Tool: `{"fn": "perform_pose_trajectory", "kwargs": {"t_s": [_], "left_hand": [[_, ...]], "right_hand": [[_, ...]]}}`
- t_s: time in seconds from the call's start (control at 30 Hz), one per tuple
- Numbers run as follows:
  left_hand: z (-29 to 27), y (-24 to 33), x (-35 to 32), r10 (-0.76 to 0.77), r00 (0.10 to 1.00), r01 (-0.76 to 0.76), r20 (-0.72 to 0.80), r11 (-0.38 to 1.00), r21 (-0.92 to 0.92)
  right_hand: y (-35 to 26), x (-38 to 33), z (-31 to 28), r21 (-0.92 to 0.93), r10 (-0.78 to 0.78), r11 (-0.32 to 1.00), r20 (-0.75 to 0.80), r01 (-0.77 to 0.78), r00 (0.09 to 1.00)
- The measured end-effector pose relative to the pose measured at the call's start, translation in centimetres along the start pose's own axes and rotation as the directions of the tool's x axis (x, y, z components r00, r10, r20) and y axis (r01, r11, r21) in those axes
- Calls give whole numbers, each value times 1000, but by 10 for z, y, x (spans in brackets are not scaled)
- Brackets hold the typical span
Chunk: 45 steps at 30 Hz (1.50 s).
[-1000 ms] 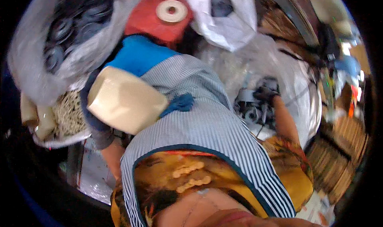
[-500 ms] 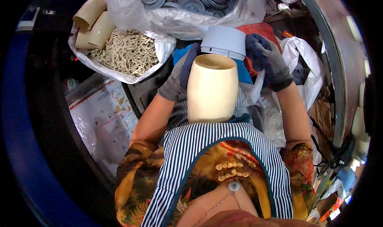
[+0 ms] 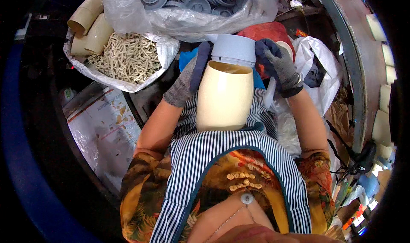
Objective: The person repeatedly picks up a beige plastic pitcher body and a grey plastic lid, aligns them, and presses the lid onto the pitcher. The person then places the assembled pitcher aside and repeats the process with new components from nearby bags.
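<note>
A cream barrel-shaped plastic shell [image 3: 224,100] stands against my lap, its open rim tipped up and away. At that rim sits a light blue spouted collar [image 3: 234,48]; its lower edge overlaps the rim, and I cannot tell whether it is seated. My left hand [image 3: 190,76], in a grey and navy glove, presses the shell's upper left side, with its fingers reaching up to the collar. Beside the collar's right edge, my gloved right hand [image 3: 277,65] is curled round a pale curved handle-like piece [image 3: 269,93], which shows above and below the fingers; its joint with the collar is hidden.
Ahead, a clear plastic bag [image 3: 188,23] holds several grey round lids [image 3: 197,5]. A white sack [image 3: 171,55] at left contains short beige pieces [image 3: 130,59] and cream shells [image 3: 99,33]. Red cloth [image 3: 265,31] and another white sack [image 3: 320,57] lie right, before a metal-edged frame [image 3: 348,50].
My right hand has come in closer to the collar, and the pale piece shows more. The collar and shell sit slightly further left in the view, as does the whole scene.
</note>
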<state>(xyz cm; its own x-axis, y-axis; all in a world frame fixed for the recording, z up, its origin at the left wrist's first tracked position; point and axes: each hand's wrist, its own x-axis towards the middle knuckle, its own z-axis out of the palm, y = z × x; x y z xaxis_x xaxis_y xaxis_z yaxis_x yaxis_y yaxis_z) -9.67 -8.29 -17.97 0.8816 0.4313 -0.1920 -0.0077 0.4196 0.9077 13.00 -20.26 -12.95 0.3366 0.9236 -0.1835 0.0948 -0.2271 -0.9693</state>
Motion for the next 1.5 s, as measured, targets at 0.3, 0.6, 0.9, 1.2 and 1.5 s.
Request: {"fn": "perform_pose_trajectory", "kwargs": {"t_s": [0.3, 0.6, 0.9, 1.2, 1.5], "left_hand": [[20, 44, -13, -58, 996, 69, -60, 980, 186], [-7, 22, 2, 30, 998, -44, 47, 943, 330], [16, 40, 1, -135, 989, 119, 61, 970, 212], [28, 47, -38, -275, 935, 214, -222, 940, -264], [63, 127, 34, 367, 924, -330, -107, 908, 259]], "right_hand": [[-10, -8, 12, -45, 3, 999, -79, -7, 997], [-1, -7, 11, -273, -164, 952, -82, 136, 983], [34, -1, 19, -368, -236, 909, -68, 196, 969], [34, -6, -33, -698, -300, 715, -244, 48, 922], [127, -22, -90, 35, -153, 970, -686, 242, 711]]}}
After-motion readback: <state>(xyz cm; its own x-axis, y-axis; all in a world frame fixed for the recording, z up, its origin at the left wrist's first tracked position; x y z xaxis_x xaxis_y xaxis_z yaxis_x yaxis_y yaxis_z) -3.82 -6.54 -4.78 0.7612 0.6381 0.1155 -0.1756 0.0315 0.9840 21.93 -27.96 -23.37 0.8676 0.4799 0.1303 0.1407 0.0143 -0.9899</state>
